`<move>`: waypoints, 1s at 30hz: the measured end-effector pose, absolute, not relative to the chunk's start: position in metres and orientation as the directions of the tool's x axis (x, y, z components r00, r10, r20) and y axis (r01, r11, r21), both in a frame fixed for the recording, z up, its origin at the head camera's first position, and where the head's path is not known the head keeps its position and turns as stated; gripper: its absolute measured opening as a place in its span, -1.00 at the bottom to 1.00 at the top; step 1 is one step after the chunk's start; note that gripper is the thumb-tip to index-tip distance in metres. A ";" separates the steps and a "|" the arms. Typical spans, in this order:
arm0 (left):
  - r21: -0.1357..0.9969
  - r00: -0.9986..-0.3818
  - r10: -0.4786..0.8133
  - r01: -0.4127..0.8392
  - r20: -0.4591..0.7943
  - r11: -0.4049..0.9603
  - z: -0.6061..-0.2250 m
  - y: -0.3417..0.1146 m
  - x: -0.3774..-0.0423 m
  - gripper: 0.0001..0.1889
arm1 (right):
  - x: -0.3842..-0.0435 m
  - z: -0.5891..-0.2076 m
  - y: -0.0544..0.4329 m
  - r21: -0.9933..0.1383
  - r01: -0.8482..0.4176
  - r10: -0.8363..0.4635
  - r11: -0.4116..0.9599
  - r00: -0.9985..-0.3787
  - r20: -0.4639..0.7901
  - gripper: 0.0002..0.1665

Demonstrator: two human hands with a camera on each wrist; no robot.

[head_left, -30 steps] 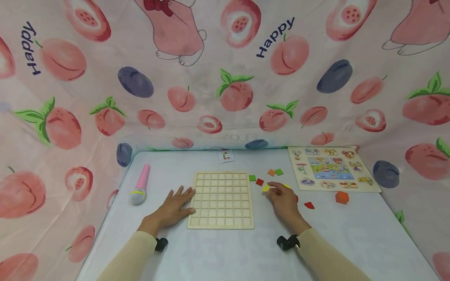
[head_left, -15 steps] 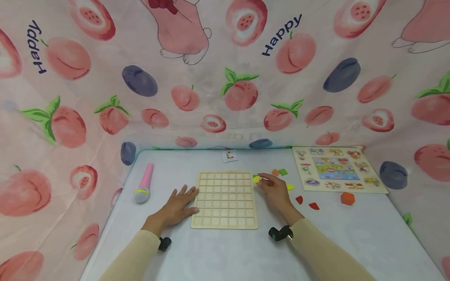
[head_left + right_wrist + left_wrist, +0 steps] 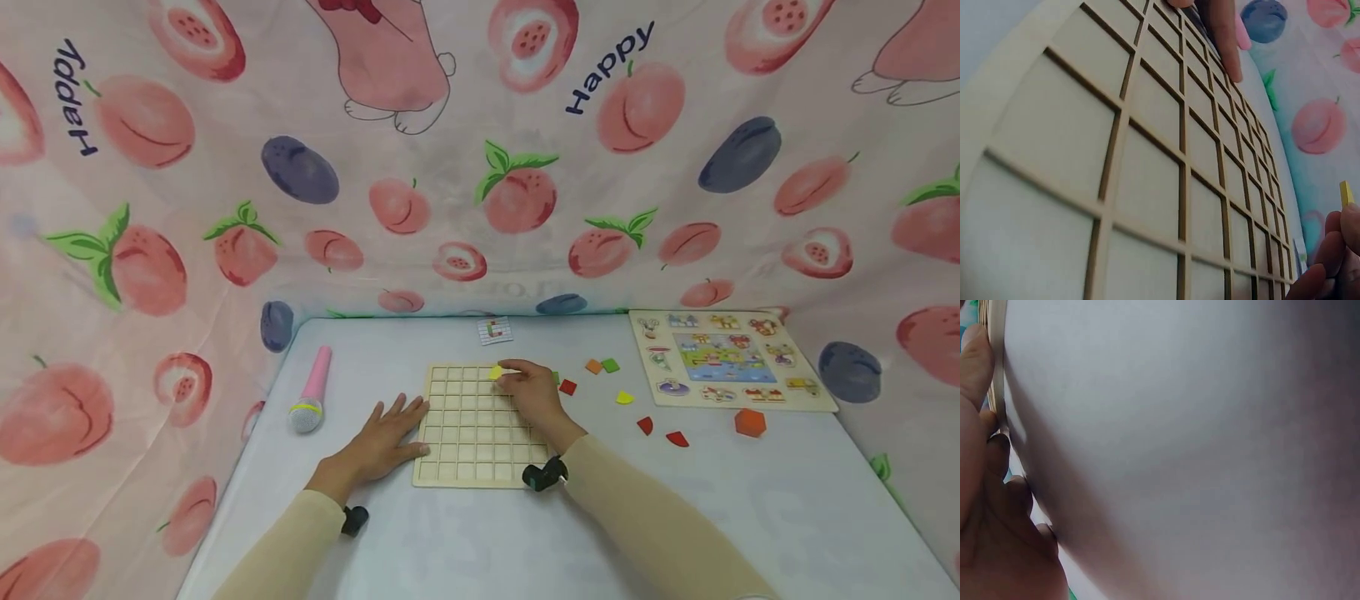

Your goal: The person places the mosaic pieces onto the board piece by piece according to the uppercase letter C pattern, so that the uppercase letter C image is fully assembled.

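A wooden grid board point(image 3: 465, 433) with square cells lies flat at the middle of the table. My right hand point(image 3: 534, 398) is over its upper right part and pinches a small yellow tile point(image 3: 496, 372) between thumb and fingertips. In the right wrist view the yellow tile point(image 3: 1346, 194) shows edge-on, raised above the board. My left hand point(image 3: 378, 442) lies with fingers spread at the board's left edge, touching it. The left wrist view shows the left thumb point(image 3: 975, 362) against the board's side.
Right of the board lie loose tiles: a red square point(image 3: 567, 387), an orange one point(image 3: 593, 366), a green one point(image 3: 611, 365), a yellow piece point(image 3: 625, 398) and red pieces point(image 3: 677, 438). Also around: a picture puzzle point(image 3: 720, 396), an orange block point(image 3: 750, 422), a toy microphone point(image 3: 311, 392), a pattern card point(image 3: 495, 331).
My right hand has carried the yellow tile leftward from the loose pieces to over the board's upper right part. The left hand has stayed at the board's edge. The head view has shifted slightly.
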State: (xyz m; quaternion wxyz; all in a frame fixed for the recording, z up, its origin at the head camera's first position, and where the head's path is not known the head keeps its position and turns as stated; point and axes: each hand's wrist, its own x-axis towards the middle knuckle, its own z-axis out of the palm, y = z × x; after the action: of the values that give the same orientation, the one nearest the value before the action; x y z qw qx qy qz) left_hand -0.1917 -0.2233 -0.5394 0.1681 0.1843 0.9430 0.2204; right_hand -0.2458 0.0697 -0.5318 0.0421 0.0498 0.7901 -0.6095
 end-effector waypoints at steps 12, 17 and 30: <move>0.459 -0.863 0.446 0.306 -0.236 0.834 -0.535 -0.216 -0.187 -0.12 | -0.254 -0.543 0.042 -0.929 0.061 0.011 0.365 -0.998 -0.061 -0.65; 0.444 -0.866 0.437 0.301 -0.242 0.844 -0.533 -0.214 -0.187 -0.12 | -0.255 -0.545 0.037 -0.900 0.027 0.000 0.435 -1.000 -0.030 -0.67; 0.435 -0.867 0.436 0.306 -0.240 0.847 -0.538 -0.219 -0.189 -0.11 | -0.254 -0.551 0.025 -0.820 -0.002 -0.020 0.572 -1.000 -0.012 -0.71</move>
State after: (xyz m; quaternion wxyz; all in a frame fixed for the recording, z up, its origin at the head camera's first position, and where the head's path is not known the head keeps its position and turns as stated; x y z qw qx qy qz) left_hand -0.1889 -0.2195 -0.5379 0.1675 0.1961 0.9463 0.1950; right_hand -0.2543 0.0248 -0.5513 0.0099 -0.0063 0.8866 -0.4624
